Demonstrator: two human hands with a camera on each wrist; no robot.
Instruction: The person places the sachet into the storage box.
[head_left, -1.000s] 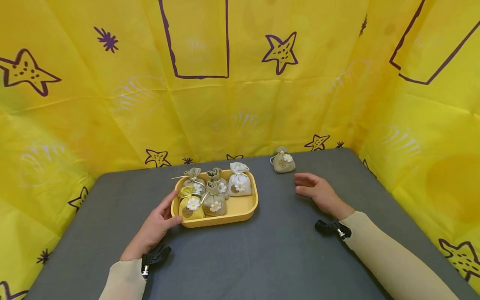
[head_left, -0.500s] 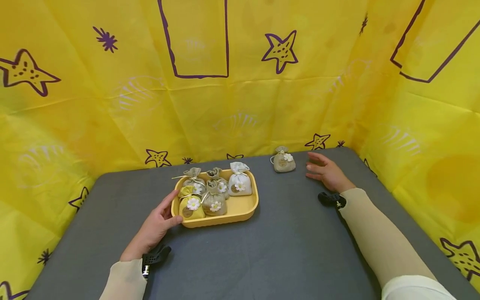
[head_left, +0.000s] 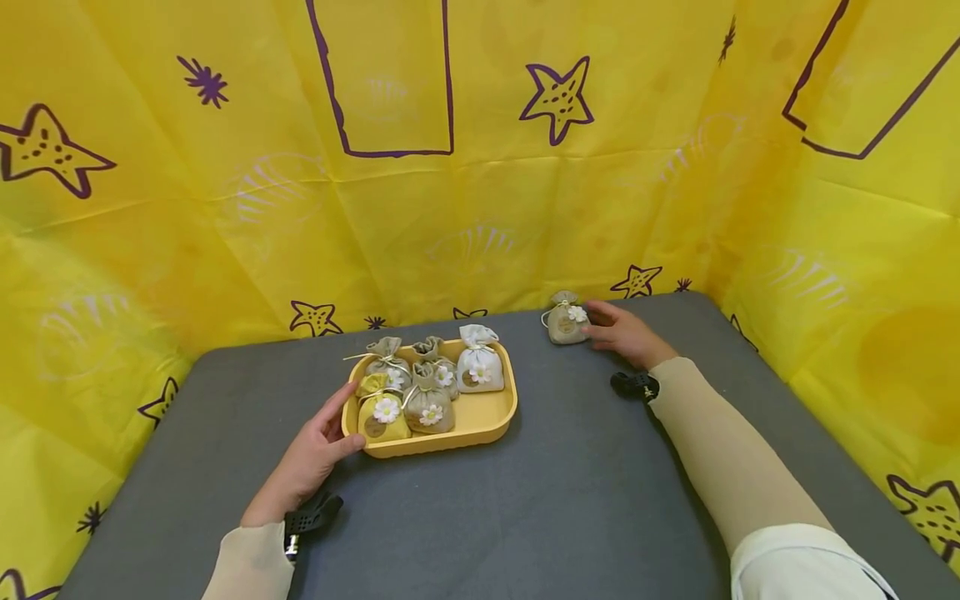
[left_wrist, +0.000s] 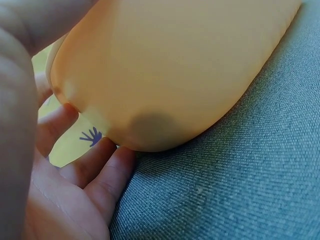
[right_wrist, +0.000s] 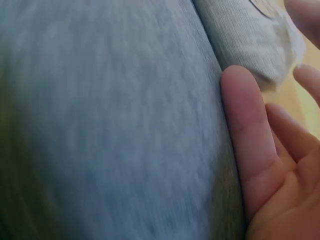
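My left hand holds the left end of a yellow tray, thumb at the front corner and fingers along the side. In the left wrist view, fingertips touch the outer wall of the tray. Inside the tray stand several small drawstring sachets with white flowers: a yellow sachet, a white sachet and greyish-beige ones. At the back right, my right hand is beside a lone beige sachet, thumb and fingers spread at its right side. The right wrist view shows this sachet just beyond the extended fingers.
A dark grey cloth covers the table. Yellow fabric printed with starfish and shells rises behind the table and along both sides. The tray's front right part shows bare floor.
My right hand has gone up and back, swung out to the right, then come left to the lone beige sachet. My left hand and the tray have stayed in place.
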